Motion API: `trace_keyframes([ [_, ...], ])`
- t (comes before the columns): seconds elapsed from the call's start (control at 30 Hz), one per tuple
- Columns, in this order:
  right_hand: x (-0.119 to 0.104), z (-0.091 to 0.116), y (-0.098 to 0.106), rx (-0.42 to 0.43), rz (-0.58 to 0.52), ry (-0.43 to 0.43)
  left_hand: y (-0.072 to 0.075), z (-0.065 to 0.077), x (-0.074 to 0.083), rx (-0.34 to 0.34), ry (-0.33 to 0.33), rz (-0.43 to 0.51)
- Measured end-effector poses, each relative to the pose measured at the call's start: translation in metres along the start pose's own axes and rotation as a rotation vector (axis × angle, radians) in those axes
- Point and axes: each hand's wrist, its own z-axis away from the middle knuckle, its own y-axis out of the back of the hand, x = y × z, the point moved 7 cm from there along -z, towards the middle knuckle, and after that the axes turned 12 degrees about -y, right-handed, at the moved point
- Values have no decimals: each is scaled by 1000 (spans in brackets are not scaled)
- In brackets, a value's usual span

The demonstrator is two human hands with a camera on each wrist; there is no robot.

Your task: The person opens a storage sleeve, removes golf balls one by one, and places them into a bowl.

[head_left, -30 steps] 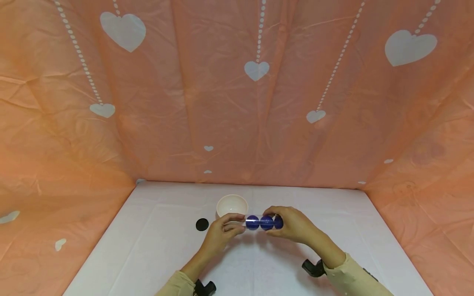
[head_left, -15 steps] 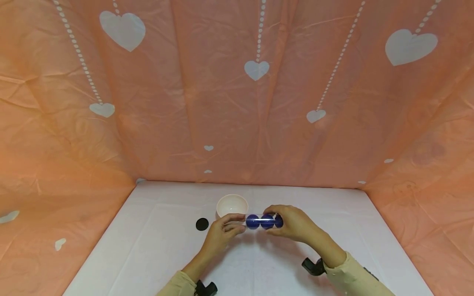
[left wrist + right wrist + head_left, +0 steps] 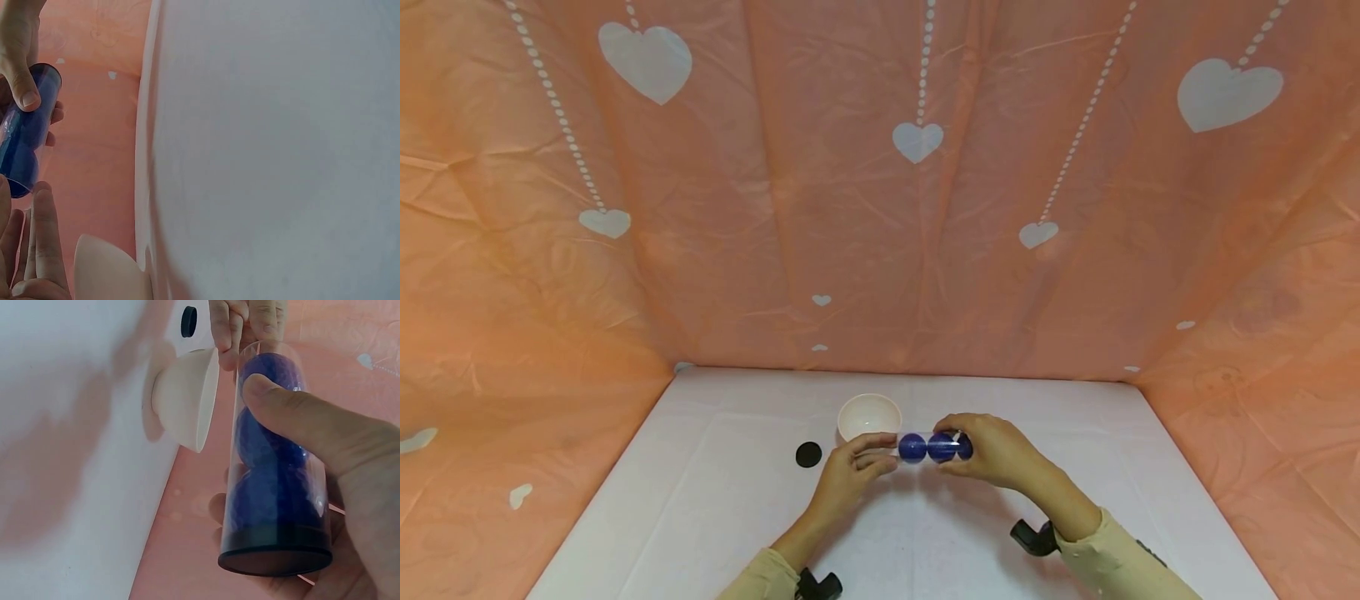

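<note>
A clear plastic tube point(image 3: 934, 435) lies nearly level between the two hands, above the white table. Three blue balls point(image 3: 912, 448) sit in a row inside it. My right hand point(image 3: 992, 454) grips the tube around its right end, thumb along the near side, and a black cap point(image 3: 275, 559) closes that end in the right wrist view. At the opposite, uncapped end, my left hand point(image 3: 842, 479) holds the rim between thumb and fingers, which stretch out fairly straight in the left wrist view. Part of the right-hand ball hides behind the right hand's fingers.
A cream bowl point(image 3: 869, 411) stands on the table point(image 3: 737, 517) just behind the left fingers. To its left lies a round black lid point(image 3: 808, 454). Orange sheeting point(image 3: 850, 250) with white hearts walls in the back and sides.
The right hand and the right part of the tube have lifted very slightly, and the light streak on the tube has shifted. Both grips stay the same; bowl and lid have not moved.
</note>
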Motion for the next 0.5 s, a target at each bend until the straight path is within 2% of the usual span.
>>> trace_keyframes([
  [0.23,-3,0,2,19,31,5,0,1,-1,4,-16,20],
  [0.5,-4,0,4,31,37,16,0,1,-4,19,-4,33],
])
